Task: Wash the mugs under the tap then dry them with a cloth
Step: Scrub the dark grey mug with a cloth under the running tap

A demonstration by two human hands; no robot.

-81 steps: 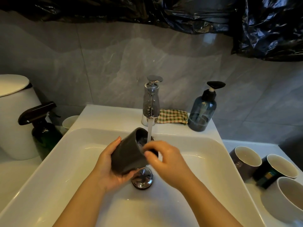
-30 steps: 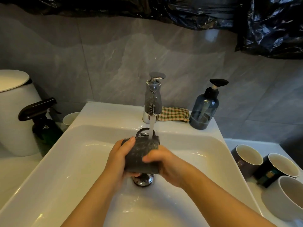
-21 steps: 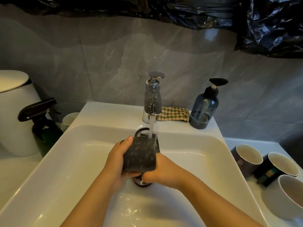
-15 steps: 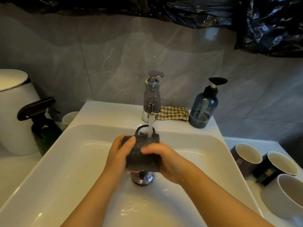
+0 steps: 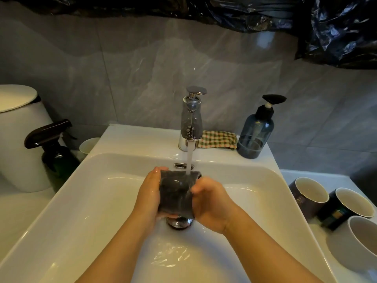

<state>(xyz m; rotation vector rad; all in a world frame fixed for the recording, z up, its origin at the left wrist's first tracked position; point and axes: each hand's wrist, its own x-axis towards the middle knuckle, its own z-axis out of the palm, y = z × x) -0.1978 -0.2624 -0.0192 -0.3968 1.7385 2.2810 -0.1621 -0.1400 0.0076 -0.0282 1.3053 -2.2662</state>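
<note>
A dark grey mug [image 5: 175, 193] is held over the white sink [image 5: 85, 201] with the water stream from the chrome tap [image 5: 191, 119] running onto its upper side. My left hand [image 5: 150, 194] cups the mug's left side. My right hand [image 5: 212, 203] grips its right side with curled fingers. The mug's handle and opening are hidden. A checked cloth [image 5: 217, 139] lies folded on the sink's back ledge, right of the tap. Three more mugs wait on the counter at the right: a grey one [image 5: 308, 194], a dark one [image 5: 346, 207] and a white one [image 5: 359, 240].
A blue soap pump bottle [image 5: 255, 131] stands right of the cloth. A dark spray bottle [image 5: 54, 152], a small white cup [image 5: 88, 145] and a white lidded bin [image 5: 18, 135] are left of the sink. The chrome drain plug [image 5: 179, 222] sits below the mug. Black plastic sheeting hangs above.
The mug was first tilted with its opening under the stream; both hands then turned it, and its handle, seen at the top before, is now out of sight.
</note>
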